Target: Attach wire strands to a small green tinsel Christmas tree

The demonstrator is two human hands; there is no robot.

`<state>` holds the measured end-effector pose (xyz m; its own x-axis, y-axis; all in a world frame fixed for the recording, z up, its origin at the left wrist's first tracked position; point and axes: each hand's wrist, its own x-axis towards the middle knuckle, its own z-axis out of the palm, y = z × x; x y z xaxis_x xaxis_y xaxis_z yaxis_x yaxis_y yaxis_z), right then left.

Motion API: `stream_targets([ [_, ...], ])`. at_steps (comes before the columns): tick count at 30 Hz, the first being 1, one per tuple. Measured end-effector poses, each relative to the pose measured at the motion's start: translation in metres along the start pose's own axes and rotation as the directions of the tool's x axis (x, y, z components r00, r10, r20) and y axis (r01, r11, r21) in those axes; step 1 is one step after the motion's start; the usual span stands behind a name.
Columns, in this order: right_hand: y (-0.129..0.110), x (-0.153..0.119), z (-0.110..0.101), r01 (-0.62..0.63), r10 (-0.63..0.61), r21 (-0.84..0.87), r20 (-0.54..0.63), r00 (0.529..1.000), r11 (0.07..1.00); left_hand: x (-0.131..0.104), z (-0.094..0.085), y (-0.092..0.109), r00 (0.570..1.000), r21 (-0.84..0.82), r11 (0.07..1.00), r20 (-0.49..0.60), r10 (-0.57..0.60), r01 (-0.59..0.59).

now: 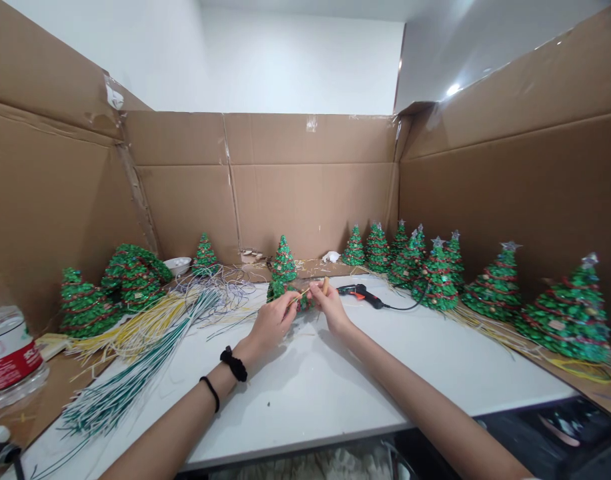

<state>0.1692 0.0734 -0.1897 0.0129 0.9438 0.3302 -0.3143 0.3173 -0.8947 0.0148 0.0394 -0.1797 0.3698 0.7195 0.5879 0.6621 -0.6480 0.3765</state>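
Near the middle of the white board [365, 373], my left hand [277, 317] pinches a thin yellowish strand [299, 297]. Close on its right, my right hand [329, 305] has its fingers closed on a small tan piece [326, 285], at the other end of the strand. Just behind my hands lies a small green tree piece [278, 288], partly hidden by them. An upright green tree [284, 259] stands beyond it. To the right of my right hand rests a black and orange glue gun [363, 293] with a cable.
Decorated green trees [438, 277] line the right side, several with star tops. Bundles of teal strands [150, 367] and yellow strands [140, 317] lie at left, near more trees [88, 303], a white bowl [178, 265] and a plastic bottle [10, 357]. Cardboard walls [315, 193] enclose the table.
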Motion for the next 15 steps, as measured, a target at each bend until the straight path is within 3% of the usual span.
stream_targets([
  [5,-0.0024,0.0050,-0.0075,-0.041,0.049,0.072,-0.117,0.992,0.997,-0.0007,0.0026,-0.0010,0.995,-0.105,0.991,0.067,-0.074,0.081],
  [15,-0.0056,-0.0026,0.0008,-0.039,0.029,0.139,0.078,0.997,0.990,0.0003,0.0042,-0.0001,0.988,-0.169,0.981,0.135,-0.070,0.093],
])
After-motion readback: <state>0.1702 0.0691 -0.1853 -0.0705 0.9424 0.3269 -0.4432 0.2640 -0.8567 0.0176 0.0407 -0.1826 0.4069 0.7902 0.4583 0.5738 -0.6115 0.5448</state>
